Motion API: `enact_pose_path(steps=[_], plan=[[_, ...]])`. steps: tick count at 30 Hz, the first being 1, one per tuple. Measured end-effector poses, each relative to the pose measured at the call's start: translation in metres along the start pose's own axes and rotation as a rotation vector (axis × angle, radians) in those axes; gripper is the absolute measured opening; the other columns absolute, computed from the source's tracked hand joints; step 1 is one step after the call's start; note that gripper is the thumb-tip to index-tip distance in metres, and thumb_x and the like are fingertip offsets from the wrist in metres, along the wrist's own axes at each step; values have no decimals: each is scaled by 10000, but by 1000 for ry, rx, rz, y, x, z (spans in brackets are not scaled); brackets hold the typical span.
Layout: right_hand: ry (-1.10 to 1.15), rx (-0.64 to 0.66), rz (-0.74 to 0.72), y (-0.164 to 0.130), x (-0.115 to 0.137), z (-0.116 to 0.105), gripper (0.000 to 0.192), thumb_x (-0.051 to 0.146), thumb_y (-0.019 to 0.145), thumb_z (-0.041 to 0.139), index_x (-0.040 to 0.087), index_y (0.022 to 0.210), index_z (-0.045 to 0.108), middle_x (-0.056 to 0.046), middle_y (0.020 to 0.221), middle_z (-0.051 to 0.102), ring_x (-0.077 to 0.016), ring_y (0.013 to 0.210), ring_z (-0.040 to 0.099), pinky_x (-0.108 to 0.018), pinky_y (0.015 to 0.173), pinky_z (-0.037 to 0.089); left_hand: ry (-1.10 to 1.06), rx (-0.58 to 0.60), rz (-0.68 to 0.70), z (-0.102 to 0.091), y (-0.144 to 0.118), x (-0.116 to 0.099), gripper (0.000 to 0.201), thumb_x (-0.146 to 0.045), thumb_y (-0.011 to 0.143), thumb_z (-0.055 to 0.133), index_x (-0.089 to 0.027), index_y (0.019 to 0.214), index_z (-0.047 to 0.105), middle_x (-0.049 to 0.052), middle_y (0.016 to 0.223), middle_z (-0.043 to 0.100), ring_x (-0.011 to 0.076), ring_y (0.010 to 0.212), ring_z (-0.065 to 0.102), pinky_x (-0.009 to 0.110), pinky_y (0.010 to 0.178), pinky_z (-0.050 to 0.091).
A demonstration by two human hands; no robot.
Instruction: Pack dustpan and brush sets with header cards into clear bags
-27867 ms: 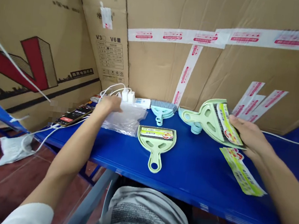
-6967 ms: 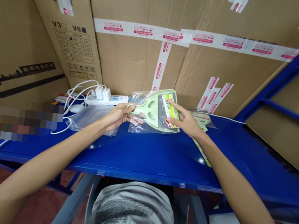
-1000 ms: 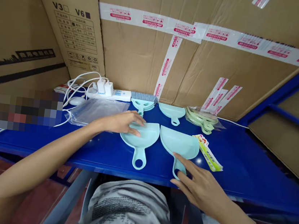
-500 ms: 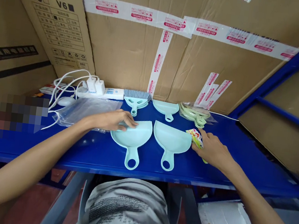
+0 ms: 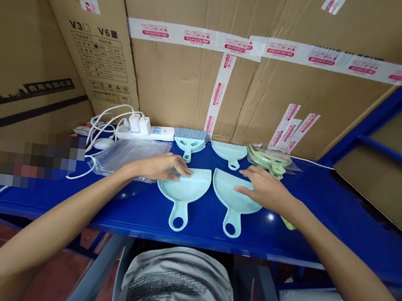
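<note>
Two pale mint dustpans lie side by side near the table's front, handles toward me. Over the upper left edge of the left dustpan is my left hand, fingers apart with nothing in them; whether it touches the pan I cannot tell. My right hand reaches over the right part of the other dustpan, thumb and fingers spread and holding nothing. A yellow-green piece, likely part of a printed card, shows beside my right forearm, which hides the rest.
Along the back stand a grey-bristled brush with mint handle, a third mint dustpan and green pieces in clear plastic. At left are clear bags, a power strip and white cables. Cardboard walls the blue table.
My right hand has let go of the colourful printed card and moved left over the right dustpan. My left hand stays at the left dustpan. The camera view has shifted slightly.
</note>
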State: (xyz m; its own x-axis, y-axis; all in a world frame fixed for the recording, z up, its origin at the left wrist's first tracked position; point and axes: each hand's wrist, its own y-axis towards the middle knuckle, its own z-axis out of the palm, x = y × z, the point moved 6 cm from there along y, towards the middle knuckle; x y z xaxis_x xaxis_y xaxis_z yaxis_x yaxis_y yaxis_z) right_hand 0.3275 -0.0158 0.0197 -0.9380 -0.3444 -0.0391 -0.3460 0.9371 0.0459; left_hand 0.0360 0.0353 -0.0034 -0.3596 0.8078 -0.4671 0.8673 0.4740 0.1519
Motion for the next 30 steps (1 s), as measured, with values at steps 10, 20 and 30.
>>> enact_pose_path(steps=[10,20,30], plan=[[269,82,-264,36,-25,26,474,513,868,760,201,1222,805,-135,1162,708,-334,1146,667,-478,1042,512,-48,-43,9,-4,3,3,418,-85,877,762,-256,1257,796,101,1298,775,256,1225,721,396,1066,539],[351,44,-307,37,-18,18,503,580,898,712,223,1239,812,-127,1172,726,-312,1105,694,-457,989,523,-38,-221,-73,-20,2,7,246,-231,942,735,-200,1174,811,92,1189,809,229,1063,762,348,935,575],[350,-399,-261,32,-14,-13,345,412,1024,546,206,1007,822,-82,936,789,-232,816,714,-369,763,539,510,-322,-362,-10,20,38,189,-326,949,695,-204,1056,791,119,1213,620,243,896,692,357,787,535]])
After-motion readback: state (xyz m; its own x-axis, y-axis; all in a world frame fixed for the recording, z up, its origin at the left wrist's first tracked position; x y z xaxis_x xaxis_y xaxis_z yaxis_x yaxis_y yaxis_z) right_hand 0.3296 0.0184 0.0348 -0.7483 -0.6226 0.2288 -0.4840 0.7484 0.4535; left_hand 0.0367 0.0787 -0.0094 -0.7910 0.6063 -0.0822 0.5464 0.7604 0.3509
